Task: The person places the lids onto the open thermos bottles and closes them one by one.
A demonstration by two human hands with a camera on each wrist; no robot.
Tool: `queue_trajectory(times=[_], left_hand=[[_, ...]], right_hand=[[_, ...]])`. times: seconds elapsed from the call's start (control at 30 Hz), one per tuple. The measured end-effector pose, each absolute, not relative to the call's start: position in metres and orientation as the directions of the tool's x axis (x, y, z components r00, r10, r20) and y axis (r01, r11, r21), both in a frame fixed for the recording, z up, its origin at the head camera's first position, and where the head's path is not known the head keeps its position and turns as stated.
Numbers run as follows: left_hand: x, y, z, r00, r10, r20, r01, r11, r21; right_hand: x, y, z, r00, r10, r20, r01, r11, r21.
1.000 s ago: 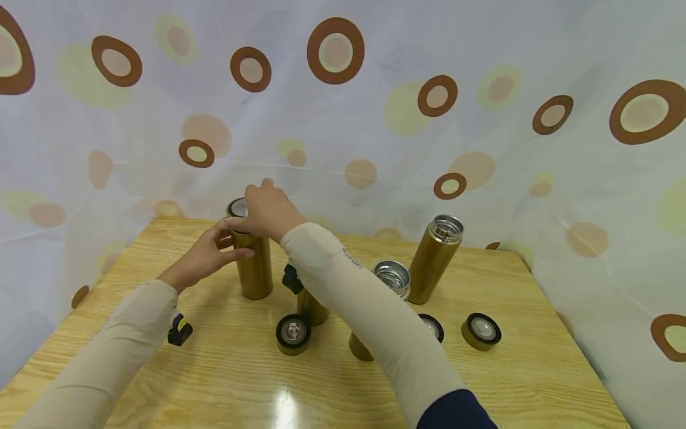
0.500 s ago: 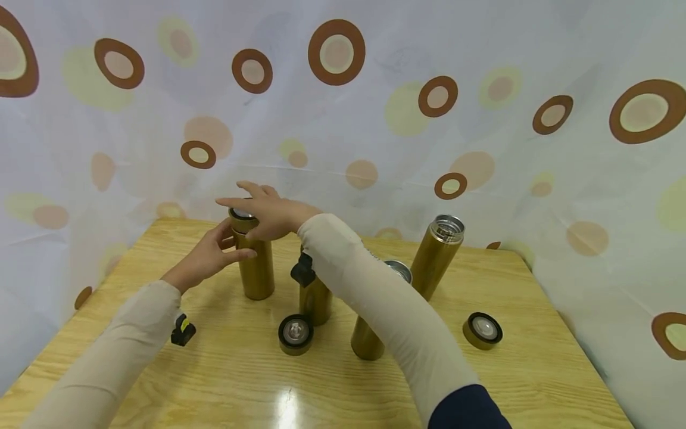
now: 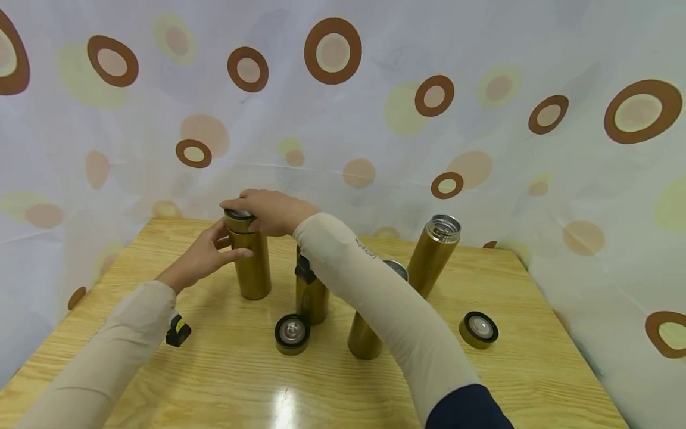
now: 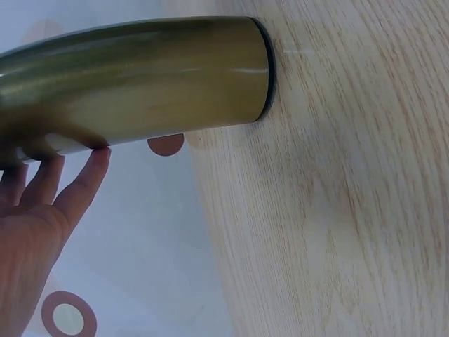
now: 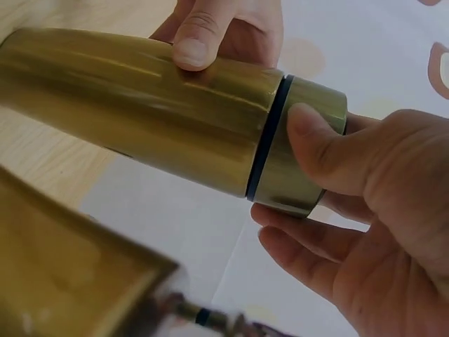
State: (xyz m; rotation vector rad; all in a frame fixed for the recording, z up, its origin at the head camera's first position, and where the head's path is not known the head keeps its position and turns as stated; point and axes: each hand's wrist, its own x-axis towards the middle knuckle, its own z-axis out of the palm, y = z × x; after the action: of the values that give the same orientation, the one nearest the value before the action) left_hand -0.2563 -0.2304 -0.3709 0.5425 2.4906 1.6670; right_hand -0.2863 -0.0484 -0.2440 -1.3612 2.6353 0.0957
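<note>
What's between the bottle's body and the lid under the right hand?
A thin dark band; the right wrist view shows it between the bottle and the lid.

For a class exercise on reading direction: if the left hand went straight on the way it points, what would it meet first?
The bottle that the left hand has in its grip. What lies beyond on that line is hard to judge, as depth is unclear.

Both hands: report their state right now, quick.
Left hand: closed, holding the upright gold bottle by its upper body.
Right hand: closed, its thumb and fingers holding the lid at the bottle's top.
</note>
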Motion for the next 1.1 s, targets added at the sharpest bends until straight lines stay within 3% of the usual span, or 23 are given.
queue_trajectory(times=[0.43, 1.1], left_hand=[[-0.255, -0.230, -0.371, -0.939, 0.322, 0.119, 0.238, 0.363, 0.901], [-0.252, -0.228, -0.368, -0.936, 0.318, 0.152, 0.266, 0.353, 0.897]], right_hand=[[-0.274, -0.053, -0.248, -0.680, -0.726, -0.102, -0.732, 0.665, 0.148], [-0.266, -0.067, -0.261, -0.784, -0.606, 0.132, -0.579, 0.792, 0.196]])
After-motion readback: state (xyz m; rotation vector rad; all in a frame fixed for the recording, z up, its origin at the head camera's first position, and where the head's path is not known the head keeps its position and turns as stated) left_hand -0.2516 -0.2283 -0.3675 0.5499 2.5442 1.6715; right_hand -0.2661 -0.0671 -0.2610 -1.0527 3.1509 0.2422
